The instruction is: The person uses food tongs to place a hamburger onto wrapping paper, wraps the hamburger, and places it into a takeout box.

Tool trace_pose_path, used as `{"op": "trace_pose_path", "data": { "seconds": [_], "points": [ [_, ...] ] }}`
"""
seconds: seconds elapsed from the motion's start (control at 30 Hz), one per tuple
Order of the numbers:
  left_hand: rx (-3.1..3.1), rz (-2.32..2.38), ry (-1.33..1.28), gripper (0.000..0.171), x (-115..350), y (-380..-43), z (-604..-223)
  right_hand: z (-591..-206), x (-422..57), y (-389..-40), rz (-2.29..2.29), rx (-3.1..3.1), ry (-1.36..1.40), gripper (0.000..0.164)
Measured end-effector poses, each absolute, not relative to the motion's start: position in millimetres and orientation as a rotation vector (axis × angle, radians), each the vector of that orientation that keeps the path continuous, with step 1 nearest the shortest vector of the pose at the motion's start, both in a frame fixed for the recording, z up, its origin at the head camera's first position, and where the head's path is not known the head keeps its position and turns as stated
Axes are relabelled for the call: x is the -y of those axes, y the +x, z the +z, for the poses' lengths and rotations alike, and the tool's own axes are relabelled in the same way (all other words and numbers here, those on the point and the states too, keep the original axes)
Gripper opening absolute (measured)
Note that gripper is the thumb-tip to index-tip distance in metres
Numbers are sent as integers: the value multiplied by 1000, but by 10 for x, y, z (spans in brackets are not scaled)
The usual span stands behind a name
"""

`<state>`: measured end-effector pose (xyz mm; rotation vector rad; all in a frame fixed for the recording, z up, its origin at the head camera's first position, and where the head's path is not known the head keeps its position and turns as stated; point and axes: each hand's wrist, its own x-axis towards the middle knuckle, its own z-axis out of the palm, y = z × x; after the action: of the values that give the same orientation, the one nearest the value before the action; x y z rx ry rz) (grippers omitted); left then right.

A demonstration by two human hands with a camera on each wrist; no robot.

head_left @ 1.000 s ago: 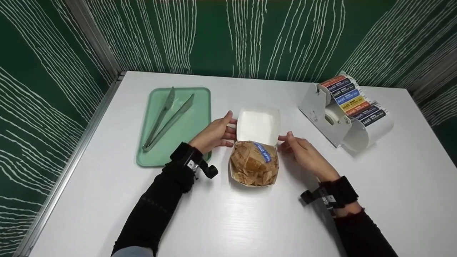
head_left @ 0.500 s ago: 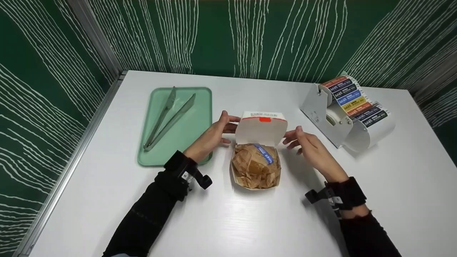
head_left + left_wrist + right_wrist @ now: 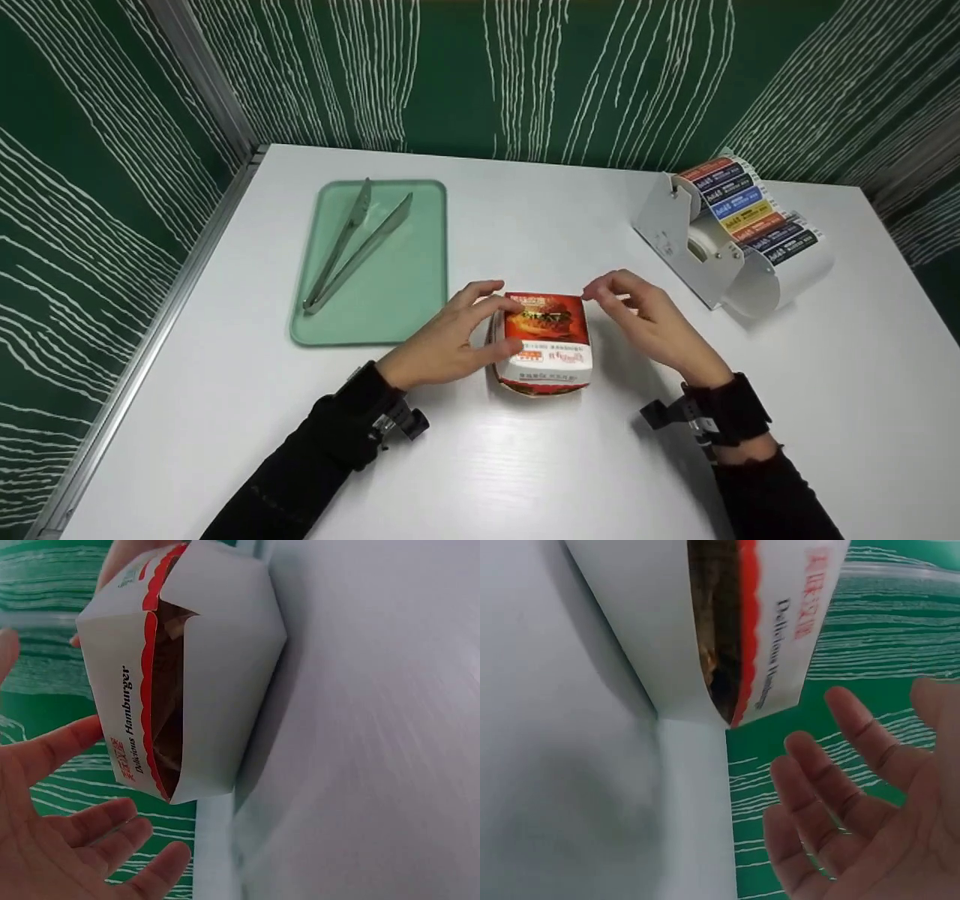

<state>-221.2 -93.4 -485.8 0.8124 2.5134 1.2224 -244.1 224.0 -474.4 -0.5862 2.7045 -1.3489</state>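
A hamburger box [image 3: 551, 334], its red and white lid folded down, sits on the white table. Between lid and base a gap shows the brown wrapper [image 3: 168, 682] in the left wrist view. My left hand [image 3: 450, 341] is at the box's left side, its fingers spread; the index finger touches the lid. At the far right corner of the box is my right hand [image 3: 652, 322], its fingers loosely bent and its index fingertip at or very near the lid. In the right wrist view the same box [image 3: 787, 630] stands apart from most of those fingers.
A green tray [image 3: 412, 300] lies to the left with metal tongs [image 3: 352, 255] on it. On the right stands a label dispenser [image 3: 660, 232] carrying a roll of coloured labels [image 3: 742, 210]. Green walls [image 3: 450, 82] with white lines border the table.
The box's lid has swung from open at the back, toward me, and down over the wrapped burger. My left hand has moved nearer, onto the lid; my right fingers have bent toward the corner.
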Motion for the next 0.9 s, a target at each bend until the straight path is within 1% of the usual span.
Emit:
{"op": "trace_pose_path", "data": {
  "seconds": [0.03, 0.07, 0.17, 0.23, 0.3, 0.37, 0.6, 0.9],
  "points": [
    [-2524, 1178, 815, 72, 932, -2184, -4860, -4742, -2214, -2418, -1337, -2699, -645, 20],
    [-2532, 1139, 819, 81, 925, -2159, -4863, -4739, -2187, -2391, -1319, -2684, -696, 23],
    [-2575, 1039, 856, 106, 888, -2104, -4891, -4723, -2089, -2296, -1210, -2642, -819, 55],
    [-2606, 1003, 882, 112, 851, -2078, -4917, -4715, -2023, -2238, -1110, -2632, -866, 74],
    [-2640, 974, 895, 113, 811, -2061, -4947, -4714, -1965, -2195, -1016, -2645, -902, 83],
    [-2659, 969, 905, 112, 780, -2048, -4975, -4718, -1924, -2169, -961, -2667, -932, 83],
    [-2625, 1080, 948, 103, 735, -2054, -5023, -4725, -1917, -2165, -985, -2671, -908, 70],
    [-2601, 1170, 911, 104, 713, -2068, -5032, -4707, -1950, -2179, -1080, -2638, -874, 64]
  ]
}}
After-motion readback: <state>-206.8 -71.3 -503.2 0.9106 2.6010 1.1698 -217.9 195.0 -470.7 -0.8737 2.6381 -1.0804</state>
